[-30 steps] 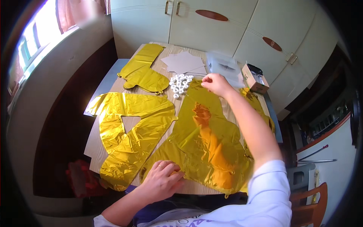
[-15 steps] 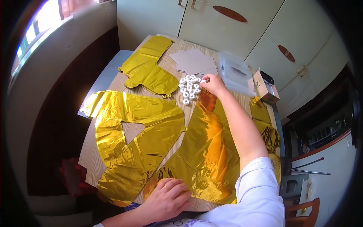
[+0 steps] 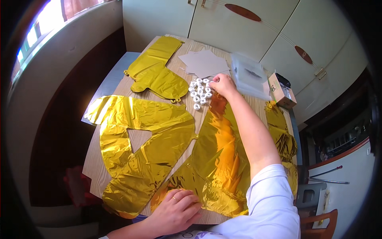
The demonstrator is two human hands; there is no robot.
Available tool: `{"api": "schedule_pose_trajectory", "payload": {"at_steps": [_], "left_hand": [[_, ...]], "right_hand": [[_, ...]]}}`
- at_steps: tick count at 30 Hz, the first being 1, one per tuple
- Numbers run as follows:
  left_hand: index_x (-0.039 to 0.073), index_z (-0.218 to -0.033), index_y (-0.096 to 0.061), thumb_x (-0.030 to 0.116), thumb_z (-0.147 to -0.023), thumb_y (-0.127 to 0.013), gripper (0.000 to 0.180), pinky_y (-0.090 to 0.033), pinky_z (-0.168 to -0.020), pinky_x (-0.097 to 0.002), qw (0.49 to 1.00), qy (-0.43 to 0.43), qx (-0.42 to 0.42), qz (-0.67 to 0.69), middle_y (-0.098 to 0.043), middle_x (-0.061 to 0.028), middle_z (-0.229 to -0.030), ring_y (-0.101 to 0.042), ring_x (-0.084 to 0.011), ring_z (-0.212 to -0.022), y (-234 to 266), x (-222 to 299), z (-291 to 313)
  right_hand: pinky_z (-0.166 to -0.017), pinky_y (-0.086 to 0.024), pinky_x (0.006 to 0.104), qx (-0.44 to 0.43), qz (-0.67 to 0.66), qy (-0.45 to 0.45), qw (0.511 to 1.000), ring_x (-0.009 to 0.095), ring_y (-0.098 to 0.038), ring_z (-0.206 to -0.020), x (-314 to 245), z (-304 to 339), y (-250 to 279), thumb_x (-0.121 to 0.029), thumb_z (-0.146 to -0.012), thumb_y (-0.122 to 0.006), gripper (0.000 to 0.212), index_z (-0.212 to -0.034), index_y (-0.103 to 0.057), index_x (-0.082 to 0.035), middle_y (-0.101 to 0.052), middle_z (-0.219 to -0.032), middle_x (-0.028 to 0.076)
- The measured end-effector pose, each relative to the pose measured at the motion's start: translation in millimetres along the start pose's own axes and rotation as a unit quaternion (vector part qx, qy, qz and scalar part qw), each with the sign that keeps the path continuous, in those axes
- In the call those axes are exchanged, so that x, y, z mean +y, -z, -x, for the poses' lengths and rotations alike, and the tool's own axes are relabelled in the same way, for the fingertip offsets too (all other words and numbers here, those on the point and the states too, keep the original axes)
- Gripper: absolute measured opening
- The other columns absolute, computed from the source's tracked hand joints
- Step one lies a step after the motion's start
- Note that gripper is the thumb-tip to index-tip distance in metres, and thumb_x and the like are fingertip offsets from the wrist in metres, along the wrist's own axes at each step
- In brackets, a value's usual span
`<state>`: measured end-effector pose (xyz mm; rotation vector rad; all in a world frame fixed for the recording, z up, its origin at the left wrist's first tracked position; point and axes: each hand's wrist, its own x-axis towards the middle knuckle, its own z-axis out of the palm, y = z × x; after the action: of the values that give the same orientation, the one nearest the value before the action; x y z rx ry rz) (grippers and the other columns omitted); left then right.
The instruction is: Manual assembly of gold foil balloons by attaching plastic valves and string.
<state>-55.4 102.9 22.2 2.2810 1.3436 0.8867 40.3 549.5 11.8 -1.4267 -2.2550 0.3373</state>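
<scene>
Flat gold foil balloons lie on a wooden table. My left hand presses flat on the near edge of the big gold balloon in front of me. My right hand reaches far across it, fingers pinched at the edge of a cluster of small white rings; whether it holds one I cannot see. A second gold balloon with a triangular hole lies to the left, and a third lies at the far left.
Grey paper sheets and a clear plastic bag lie at the far end. A small cardboard box sits at the right edge beside crumpled gold foil. Cream cabinets stand behind; a wooden chair is at lower right.
My right hand has stayed at the white rings while my head moved closer and lower. My left hand has slid slightly right along the balloon's near edge.
</scene>
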Motion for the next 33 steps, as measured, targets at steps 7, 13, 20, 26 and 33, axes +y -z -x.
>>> {"api": "schedule_pose_trajectory", "payload": {"at_steps": [7, 13, 20, 26, 33], "left_hand": [[0.012, -0.107, -0.065, 0.025, -0.08, -0.072, 0.031, -0.041, -0.094, -0.0406, 1.0, 0.006, -0.002, -0.002, -0.059, -0.0034, -0.111, -0.054, -0.0238, -0.111, 1, 1, 0], [0.012, -0.108, -0.065, 0.024, -0.08, -0.072, 0.032, -0.041, -0.093, -0.0409, 1.0, 0.003, -0.001, -0.001, -0.059, -0.0035, -0.111, -0.054, -0.024, -0.111, 1, 1, 0], [0.012, -0.108, -0.065, 0.024, -0.08, -0.072, 0.032, -0.042, -0.093, -0.0409, 1.0, 0.002, 0.002, -0.004, -0.059, -0.0035, -0.111, -0.054, -0.0242, -0.111, 0, 1, 1], [0.012, -0.106, -0.066, 0.025, -0.08, -0.072, 0.03, -0.041, -0.094, -0.0409, 1.0, 0.003, 0.001, -0.007, -0.059, -0.003, -0.111, -0.054, -0.024, -0.111, 0, 1, 0], [0.011, -0.107, -0.065, 0.025, -0.08, -0.072, 0.031, -0.041, -0.095, -0.0408, 1.0, 0.003, -0.004, -0.003, -0.059, -0.004, -0.111, -0.054, -0.0243, -0.111, 1, 1, 1]], "right_hand": [[-0.088, -0.049, 0.0375, 0.005, -0.052, 0.066, 0.996, 0.029, -0.062, -0.099, -26, -5, -5, -0.027, -0.074, -0.075, 0.023, -0.093, -0.071, -0.013, -0.062, -0.102, 0.013], [-0.084, -0.05, 0.0345, -0.03, -0.045, 0.057, 0.997, 0.025, -0.063, -0.091, -20, -7, -12, -0.02, -0.075, -0.075, 0.014, -0.086, -0.074, -0.012, -0.062, -0.095, 0.011], [-0.083, -0.051, 0.0337, -0.052, -0.088, 0.128, 0.987, 0.026, -0.063, -0.086, -30, 7, 11, -0.02, -0.075, -0.074, 0.014, -0.088, -0.075, -0.014, -0.062, -0.095, 0.01], [-0.085, -0.051, 0.0356, -0.08, -0.036, 0.141, 0.986, 0.026, -0.064, -0.09, -36, 6, -4, -0.022, -0.074, -0.074, 0.016, -0.088, -0.075, -0.015, -0.064, -0.097, 0.011], [-0.085, -0.051, 0.0364, -0.024, 0.007, 0.094, 0.995, 0.028, -0.064, -0.093, -35, -3, -7, -0.023, -0.075, -0.073, 0.014, -0.085, -0.074, -0.013, -0.065, -0.098, 0.011]]}}
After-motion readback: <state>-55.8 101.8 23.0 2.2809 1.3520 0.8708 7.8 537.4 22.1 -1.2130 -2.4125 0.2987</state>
